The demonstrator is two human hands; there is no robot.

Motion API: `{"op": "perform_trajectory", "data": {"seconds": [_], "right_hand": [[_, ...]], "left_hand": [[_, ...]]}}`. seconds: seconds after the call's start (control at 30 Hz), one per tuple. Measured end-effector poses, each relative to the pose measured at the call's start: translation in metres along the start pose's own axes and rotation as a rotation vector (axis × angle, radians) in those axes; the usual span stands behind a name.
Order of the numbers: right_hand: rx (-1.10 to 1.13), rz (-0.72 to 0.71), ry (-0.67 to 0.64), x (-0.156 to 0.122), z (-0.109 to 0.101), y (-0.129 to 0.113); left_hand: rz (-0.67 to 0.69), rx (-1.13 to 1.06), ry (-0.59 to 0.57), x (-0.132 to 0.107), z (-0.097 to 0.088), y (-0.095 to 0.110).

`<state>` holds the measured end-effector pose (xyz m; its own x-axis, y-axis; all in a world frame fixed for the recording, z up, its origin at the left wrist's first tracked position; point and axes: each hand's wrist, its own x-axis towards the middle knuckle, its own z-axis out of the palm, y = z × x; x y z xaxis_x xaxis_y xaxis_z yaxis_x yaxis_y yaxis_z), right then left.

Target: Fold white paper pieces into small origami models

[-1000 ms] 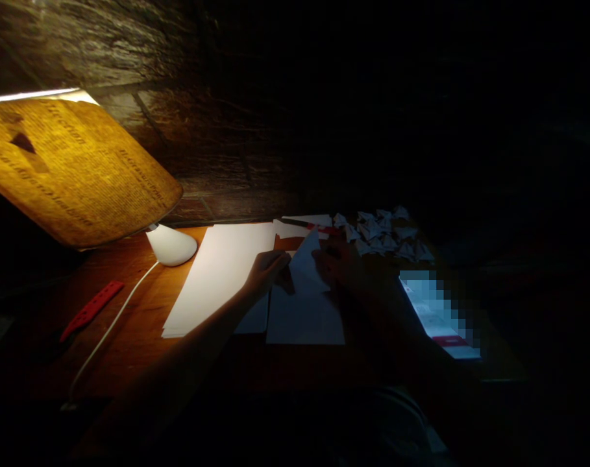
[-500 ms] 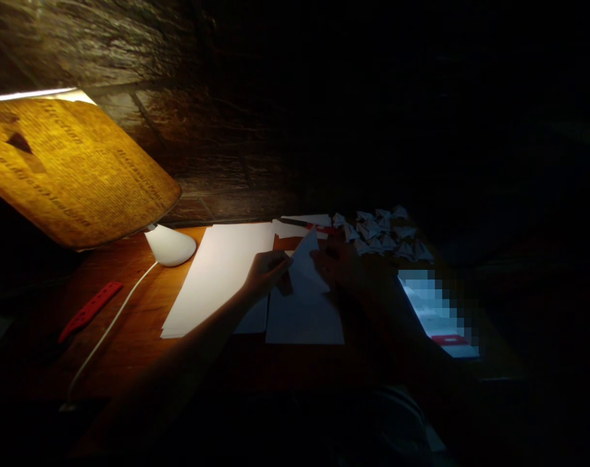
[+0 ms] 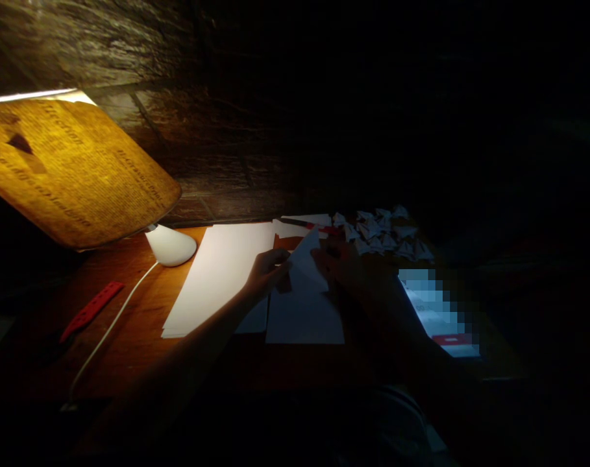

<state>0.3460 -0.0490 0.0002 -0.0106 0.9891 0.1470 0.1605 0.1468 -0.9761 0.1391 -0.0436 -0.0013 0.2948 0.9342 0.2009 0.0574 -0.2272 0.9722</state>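
In dim lamp light, my left hand and my right hand pinch a small piece of white paper between them, folded up into a point above the table. The left fingers close on its left edge, the right fingers on its right edge. Under the hands lies a flat white sheet. A larger stack of white sheets lies just left of it. A heap of small folded paper pieces sits behind my right hand.
A lamp with a yellow printed shade and white base stands at the left, its white cord running forward. A red ruler lies on the wooden table. A lit screen glows at the right.
The hands stay in place, working the folded paper slightly; its tip has barely shifted.
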Motion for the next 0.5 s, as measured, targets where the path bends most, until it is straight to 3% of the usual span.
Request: {"op": "perform_trajectory", "data": {"seconds": [0.17, 0.5], "right_hand": [[-0.016, -0.025, -0.006, 0.0013, 0.0044, 0.0008], [-0.008, -0.036, -0.020, 0.0016, 0.0049, 0.0011]], "left_hand": [[-0.108, -0.084, 0.012, -0.0013, 0.0031, -0.0060], [-0.119, -0.110, 0.121, -0.0031, 0.0034, 0.0005]]}}
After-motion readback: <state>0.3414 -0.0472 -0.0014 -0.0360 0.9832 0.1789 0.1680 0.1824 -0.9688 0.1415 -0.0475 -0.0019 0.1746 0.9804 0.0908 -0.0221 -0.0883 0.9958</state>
